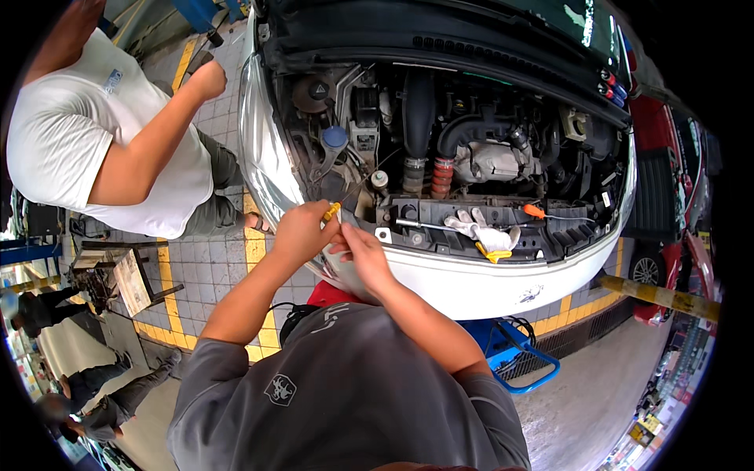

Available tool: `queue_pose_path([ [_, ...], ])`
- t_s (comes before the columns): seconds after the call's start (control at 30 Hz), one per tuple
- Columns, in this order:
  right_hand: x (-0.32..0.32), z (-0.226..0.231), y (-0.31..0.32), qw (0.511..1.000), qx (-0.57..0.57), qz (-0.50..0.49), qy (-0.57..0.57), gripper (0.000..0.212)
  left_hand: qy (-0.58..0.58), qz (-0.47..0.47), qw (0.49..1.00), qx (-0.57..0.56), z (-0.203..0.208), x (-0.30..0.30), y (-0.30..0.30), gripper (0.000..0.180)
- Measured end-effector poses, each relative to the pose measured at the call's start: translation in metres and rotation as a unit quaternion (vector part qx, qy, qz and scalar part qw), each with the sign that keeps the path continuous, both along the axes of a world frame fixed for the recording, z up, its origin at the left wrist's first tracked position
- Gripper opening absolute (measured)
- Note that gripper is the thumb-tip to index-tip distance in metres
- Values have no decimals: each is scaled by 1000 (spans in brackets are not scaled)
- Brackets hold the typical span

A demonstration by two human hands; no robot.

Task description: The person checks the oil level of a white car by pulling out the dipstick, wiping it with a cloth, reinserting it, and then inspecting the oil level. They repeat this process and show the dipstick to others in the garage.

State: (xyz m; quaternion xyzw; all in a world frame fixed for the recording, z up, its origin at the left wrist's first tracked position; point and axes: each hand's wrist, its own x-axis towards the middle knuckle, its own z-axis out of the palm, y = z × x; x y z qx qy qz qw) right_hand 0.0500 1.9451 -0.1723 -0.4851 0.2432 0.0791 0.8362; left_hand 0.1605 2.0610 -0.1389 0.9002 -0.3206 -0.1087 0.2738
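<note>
Above the front left corner of the white car's engine bay, my left hand point(302, 231) is closed around a small yellow-handled thing point(332, 210); its exact kind does not show. My right hand point(364, 255) is just right of it and lower, fingers pressed together near the left fingertips. Whether anything is pinched there cannot be made out. On the black front panel right of my hands lie a metal bar-shaped tool point(424, 225), white work gloves point(475, 225) with yellow edging, and a screwdriver point(536, 211) with an orange handle.
A blue-capped reservoir point(334, 137) and a black intake hose point(419, 114) sit inside the bay. Close on the left stands a person in a white shirt point(129, 149). A blue trolley point(510, 357) is below the bumper point(503, 282) at right. A wooden stool point(132, 280) stands at left.
</note>
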Motion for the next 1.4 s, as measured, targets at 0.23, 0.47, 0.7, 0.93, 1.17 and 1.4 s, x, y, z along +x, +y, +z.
queue_pose_path([
  [0.23, 11, 19, 73, 984, 82, -63, 142, 35, -65, -9, 998, -16, -17, -18, 50, 12],
  [0.47, 55, -8, 90, 980, 111, -151, 69, 28, -102, -22, 993, -62, -18, 12, 62, 12],
  [0.7, 132, 11, 98, 951, 167, -259, 3, 28, -131, -8, 986, -103, 30, 48, 58, 18],
  [0.93, 139, 22, 84, 927, 207, -311, 44, 28, 232, 121, 906, -334, 13, 73, 92, 42],
  [1.17, 156, 55, 128, 949, 174, -263, -30, 28, 560, 159, 691, -430, -57, 111, 101, 60],
  [1.4, 47, 83, 150, 953, 213, -208, -59, 29, 706, -11, 643, -296, -30, 98, 51, 69],
])
